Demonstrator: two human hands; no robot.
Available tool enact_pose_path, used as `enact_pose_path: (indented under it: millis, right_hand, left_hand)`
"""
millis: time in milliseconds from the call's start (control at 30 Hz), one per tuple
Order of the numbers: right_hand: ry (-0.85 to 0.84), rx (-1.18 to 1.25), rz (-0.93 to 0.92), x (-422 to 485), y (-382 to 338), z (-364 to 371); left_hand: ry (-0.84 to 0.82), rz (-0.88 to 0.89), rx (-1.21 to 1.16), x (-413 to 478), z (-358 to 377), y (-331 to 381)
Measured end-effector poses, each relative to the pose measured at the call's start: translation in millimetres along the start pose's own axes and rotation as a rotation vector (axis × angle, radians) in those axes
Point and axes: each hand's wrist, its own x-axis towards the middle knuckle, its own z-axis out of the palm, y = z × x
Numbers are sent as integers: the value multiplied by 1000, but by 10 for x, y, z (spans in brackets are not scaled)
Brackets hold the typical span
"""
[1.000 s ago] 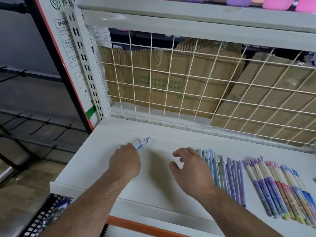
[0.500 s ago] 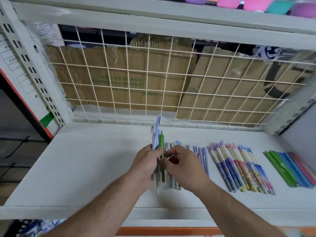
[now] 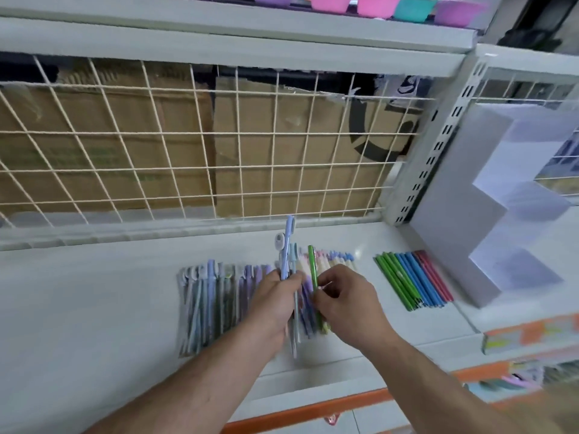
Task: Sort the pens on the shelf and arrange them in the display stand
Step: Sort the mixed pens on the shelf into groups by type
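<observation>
Head view: over a white shelf (image 3: pixel 94 308), a person's left hand (image 3: pixel 275 300) grips a small bundle of pens (image 3: pixel 289 261), a lilac pen (image 3: pixel 289 230) standing tallest. The right hand (image 3: pixel 349 305) pinches a green pen (image 3: pixel 312 267) between thumb and fingertips, just beside the bundle. Both hands hang above rows of pens lying flat on the shelf and hide much of a pastel row (image 3: pixel 336 258). A grey-blue row (image 3: pixel 203 308) lies to the left, and a row of green, blue and red pens (image 3: pixel 413 281) lies apart to the right. The white stepped display stand (image 3: pixel 451 227) sits at the shelf's right end, near that row. A wire grid (image 3: pixel 238 133) backs the shelf, with cardboard boxes (image 3: pixel 260 151) behind it; coloured tubs (image 3: pixel 374 4) line the shelf above.
</observation>
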Motion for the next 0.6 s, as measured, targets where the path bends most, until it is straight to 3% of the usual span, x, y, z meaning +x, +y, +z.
enact_pose_path:
  millis: [333, 600]
  right_hand:
    - [193, -365, 123, 398, 876, -896]
    - [158, -452, 125, 629, 1180, -1160]
  left_hand:
    - [51, -40, 21, 53, 789, -197]
    - [53, -65, -1, 92, 1120, -278]
